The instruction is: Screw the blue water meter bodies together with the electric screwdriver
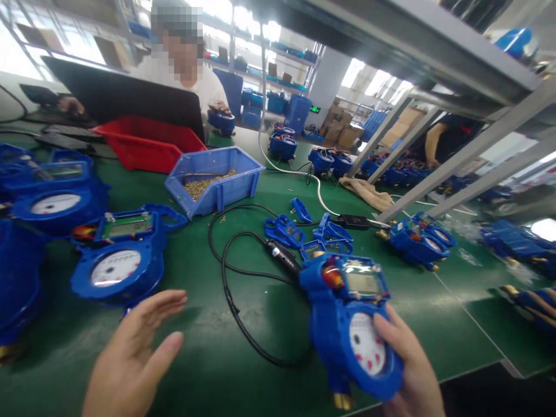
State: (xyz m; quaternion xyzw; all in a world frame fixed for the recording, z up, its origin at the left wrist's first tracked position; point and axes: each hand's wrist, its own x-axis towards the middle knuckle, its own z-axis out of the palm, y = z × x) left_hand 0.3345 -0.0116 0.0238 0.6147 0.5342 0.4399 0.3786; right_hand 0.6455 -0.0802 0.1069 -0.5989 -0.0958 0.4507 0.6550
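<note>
My right hand grips a blue water meter by its lower right side, thumb across the white dial. The meter is lifted over the green table's near edge, its small display toward the top. My left hand hovers open, fingers stretched out and empty, just below another blue meter lying on the table. A black cable with a plug loops between the two meters.
A blue bin of small brass screws and a red bin stand behind. Loose blue covers and several more meters lie around. A person sits across the table; slanted metal frame legs rise at right.
</note>
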